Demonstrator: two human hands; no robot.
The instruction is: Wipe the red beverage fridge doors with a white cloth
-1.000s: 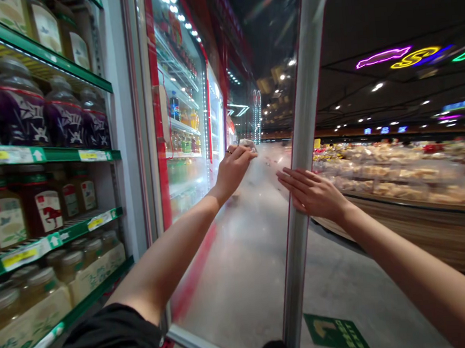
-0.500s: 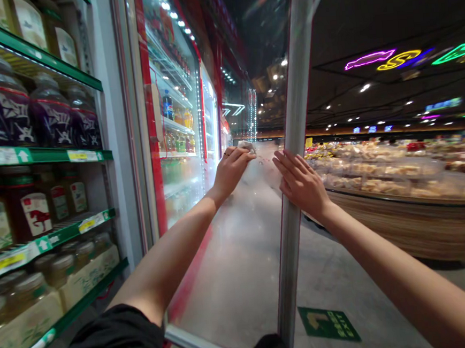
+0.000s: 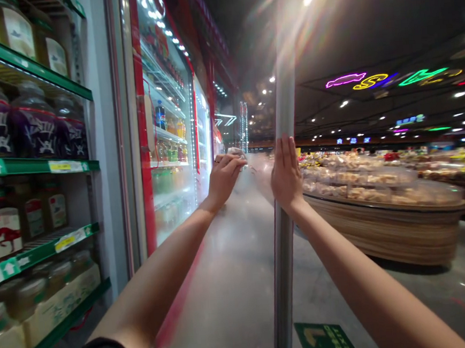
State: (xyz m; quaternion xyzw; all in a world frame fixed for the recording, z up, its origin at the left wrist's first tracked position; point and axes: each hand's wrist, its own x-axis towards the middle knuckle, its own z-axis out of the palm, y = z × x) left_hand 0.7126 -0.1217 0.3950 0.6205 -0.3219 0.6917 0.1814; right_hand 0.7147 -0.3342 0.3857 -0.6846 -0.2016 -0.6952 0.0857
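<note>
In front of me stands a glass door [image 3: 231, 265] with a grey metal frame [image 3: 283, 245] along its right edge. The pane is fogged over its lower half. My left hand [image 3: 225, 179] is closed at the glass, pinching a small crumpled whitish piece [image 3: 236, 152] that looks like tissue or cloth; the fingers hide most of it. My right hand [image 3: 287, 174] lies flat against the metal frame, fingers stretched upward and holding nothing. A faint reflection of a hand shows in the pane between them.
Shelves with green price rails [image 3: 39, 168] hold purple-labelled bottles [image 3: 37, 122] and several jars on the left. Behind the glass is a lit red drinks fridge [image 3: 168, 131]. At right stands a rounded wooden display counter [image 3: 382, 232] with packed food. A green floor sign [image 3: 325, 339] lies below.
My right hand has turned more upright and lies flatter along the frame. My left hand stays at the glass with the whitish piece. The view has swung slightly right.
</note>
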